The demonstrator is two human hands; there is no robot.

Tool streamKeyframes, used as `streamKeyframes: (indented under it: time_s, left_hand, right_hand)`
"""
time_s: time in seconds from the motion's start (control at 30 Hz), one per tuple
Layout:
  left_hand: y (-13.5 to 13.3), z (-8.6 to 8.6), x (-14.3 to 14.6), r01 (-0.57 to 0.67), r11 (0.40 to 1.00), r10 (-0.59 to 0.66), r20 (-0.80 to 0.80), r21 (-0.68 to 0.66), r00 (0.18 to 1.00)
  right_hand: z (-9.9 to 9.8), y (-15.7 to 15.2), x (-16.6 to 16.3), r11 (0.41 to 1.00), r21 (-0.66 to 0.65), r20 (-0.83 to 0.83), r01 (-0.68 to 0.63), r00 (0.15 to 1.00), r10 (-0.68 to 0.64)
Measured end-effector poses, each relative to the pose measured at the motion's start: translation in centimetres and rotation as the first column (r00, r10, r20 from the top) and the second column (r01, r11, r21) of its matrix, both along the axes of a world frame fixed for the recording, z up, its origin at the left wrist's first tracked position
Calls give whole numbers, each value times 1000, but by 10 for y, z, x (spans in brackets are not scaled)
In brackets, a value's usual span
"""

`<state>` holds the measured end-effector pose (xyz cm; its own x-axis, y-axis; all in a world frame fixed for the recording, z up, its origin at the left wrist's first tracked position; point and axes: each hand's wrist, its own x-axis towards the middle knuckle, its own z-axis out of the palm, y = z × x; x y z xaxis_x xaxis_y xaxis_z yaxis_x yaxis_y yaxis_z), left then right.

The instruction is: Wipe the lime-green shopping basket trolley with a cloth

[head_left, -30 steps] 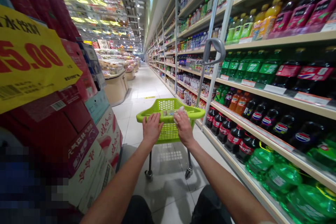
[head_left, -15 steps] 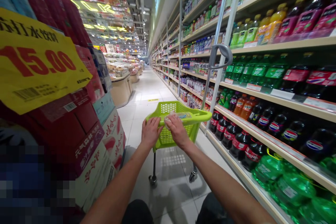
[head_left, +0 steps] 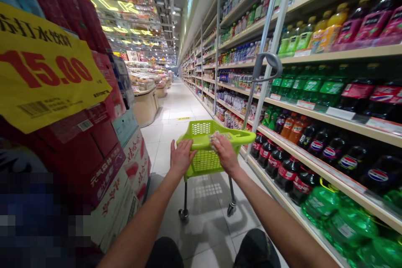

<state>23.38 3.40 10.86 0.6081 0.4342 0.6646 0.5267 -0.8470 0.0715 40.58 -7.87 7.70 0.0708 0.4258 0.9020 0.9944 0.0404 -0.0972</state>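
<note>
A lime-green wheeled shopping basket (head_left: 204,159) stands in the aisle just ahead of me, its grey pull handle (head_left: 266,65) raised at the right. My left hand (head_left: 180,157) rests on the near rim, fingers stretched flat over it. My right hand (head_left: 224,153) lies on the same rim further right, curled round a crumpled whitish cloth or wipe (head_left: 215,137) pressed against the rim.
Shelves (head_left: 314,109) of soda and juice bottles run along the right. Stacked red and white cartons (head_left: 103,163) with a yellow 15.00 price sign (head_left: 44,71) crowd the left. The tiled aisle (head_left: 176,109) runs straight ahead, past a display counter (head_left: 144,102) on the left.
The basket and both hands have shifted slightly right and forward. My right hand has slid rightward along the rim with the cloth.
</note>
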Motion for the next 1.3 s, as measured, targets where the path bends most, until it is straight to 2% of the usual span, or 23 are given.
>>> streamKeyframes:
  time_s: [0.07,0.13,0.2,0.3,0.37,0.5,0.57,0.63,0.7,0.77,0.83,0.9,0.97,1.0,1.17,1.23,1.3]
  left_hand:
    - [0,0,-1,-5,1000,5,3,-5,1000]
    - [-2,-1,1,-15,1000,16,16,-10,1000]
    - [-4,-2,2,-16,1000,17,27,-8,999]
    - [-5,-1,4,0,1000,0,26,7,1000]
    - [-4,0,3,17,1000,-17,18,18,1000]
    - [-3,-1,1,47,999,-47,35,21,998]
    - [-3,-3,2,56,998,-57,64,19,996]
    - [-4,-4,3,65,998,-67,82,20,994]
    - [-3,-3,2,72,997,-73,77,15,994]
    - [0,-1,-2,94,996,-94,46,8,994]
    - [3,-1,-6,125,992,-125,21,2,992]
    - [6,-4,-8,127,992,-126,40,-9,991]
    - [6,-7,-7,78,996,-75,90,-32,993]
    - [5,-8,-5,51,998,-46,106,-46,993]
    - [0,1,-1,15,998,-13,32,-56,999]
    - [-2,9,-4,4,999,-4,-19,-42,1000]
    - [-5,15,-7,6,999,-8,-61,-34,998]
  right_hand:
    - [-1,-14,23,991,65,-98,114,989,-107]
    - [-4,-19,31,976,95,-165,194,970,-177]
    - [-7,-13,18,985,70,-132,159,980,-149]
    - [-10,3,-9,1000,-2,-16,26,1000,-26]
    - [-7,5,-8,999,-31,7,-7,1000,7]
    - [5,-6,28,986,24,-179,163,971,-156]
    - [9,-4,28,977,30,-235,210,952,-197]
    - [10,6,8,992,-18,-171,124,977,-125]
    - [9,15,-14,996,-91,-60,-12,998,7]
    - [10,17,-20,986,-137,-9,-94,996,93]
    - [14,11,-6,990,-119,-64,-69,996,62]
    - [18,3,15,996,-75,-193,39,980,-53]
    - [22,1,23,989,-62,-284,135,947,-147]
    - [23,3,19,987,-71,-283,141,946,-155]
    - [14,20,-32,980,-178,-32,-89,996,85]
    - [11,17,-30,983,-160,-38,-91,996,86]
    - [9,7,-8,995,-102,-111,-25,994,13]
